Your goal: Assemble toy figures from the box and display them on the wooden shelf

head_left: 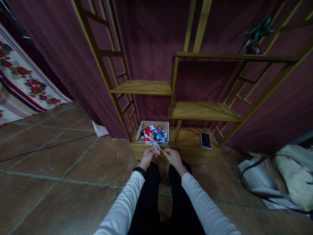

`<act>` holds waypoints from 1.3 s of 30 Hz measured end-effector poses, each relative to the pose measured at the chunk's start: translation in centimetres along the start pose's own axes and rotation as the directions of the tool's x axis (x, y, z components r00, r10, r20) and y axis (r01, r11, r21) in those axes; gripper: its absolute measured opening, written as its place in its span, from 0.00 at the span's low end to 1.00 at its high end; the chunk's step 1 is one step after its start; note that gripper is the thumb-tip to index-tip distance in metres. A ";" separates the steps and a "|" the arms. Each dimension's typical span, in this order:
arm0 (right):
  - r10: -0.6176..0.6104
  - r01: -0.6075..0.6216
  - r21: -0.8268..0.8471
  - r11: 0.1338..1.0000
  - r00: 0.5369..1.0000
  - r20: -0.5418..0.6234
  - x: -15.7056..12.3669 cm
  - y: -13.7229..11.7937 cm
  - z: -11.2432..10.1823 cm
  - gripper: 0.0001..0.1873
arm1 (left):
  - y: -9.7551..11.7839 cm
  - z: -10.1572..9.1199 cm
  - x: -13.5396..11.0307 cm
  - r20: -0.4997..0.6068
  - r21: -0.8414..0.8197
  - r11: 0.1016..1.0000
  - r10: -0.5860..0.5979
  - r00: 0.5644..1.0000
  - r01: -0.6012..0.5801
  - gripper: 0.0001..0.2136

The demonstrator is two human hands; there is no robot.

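Note:
Just in front of the lowest shelf, my left hand is closed on a small clear plastic bag, crinkled and shiny. My right hand pinches the right edge of the same bag, its fingertips close to the left ones. What the bag holds is too small to make out. Right behind my hands, a shallow white cardboard box stands on the lowest shelf. Many small figurines in red, blue, white and black are heaped inside it.
A phone lies on the lowest shelf at the right. Wooden upper shelves overhang it. A green ornament stands higher up. Bags rest on the floor at right; a cable crosses the tiles at left.

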State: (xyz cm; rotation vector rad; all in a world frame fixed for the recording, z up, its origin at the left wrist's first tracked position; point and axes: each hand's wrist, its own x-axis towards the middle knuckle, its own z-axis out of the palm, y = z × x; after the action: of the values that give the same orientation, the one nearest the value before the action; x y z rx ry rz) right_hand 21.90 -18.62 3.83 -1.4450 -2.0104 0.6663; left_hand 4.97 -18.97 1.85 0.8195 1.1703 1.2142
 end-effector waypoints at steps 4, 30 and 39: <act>0.007 -0.007 0.013 1.000 1.000 -0.009 0.0 0.2 0.1 0.08 | 0.1 0.1 0.0 0.006 0.022 1.000 0.007 1.000 -0.007 0.15; 0.028 -0.025 0.313 0.949 1.000 -0.005 0.9 0.8 0.6 0.07 | 0.8 0.8 -0.4 -0.015 0.059 0.998 0.029 0.999 -0.028 0.17; 0.056 -0.031 0.420 0.907 0.997 -0.047 1.0 1.2 0.4 0.09 | 0.5 0.4 -0.2 -0.031 0.061 0.997 0.041 0.999 -0.040 0.16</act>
State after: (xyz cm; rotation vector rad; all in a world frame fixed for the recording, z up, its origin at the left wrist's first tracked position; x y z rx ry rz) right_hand 22.23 -17.29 2.89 -1.2341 -1.6618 0.9940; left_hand 5.29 -19.02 2.47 0.8755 1.2267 1.2341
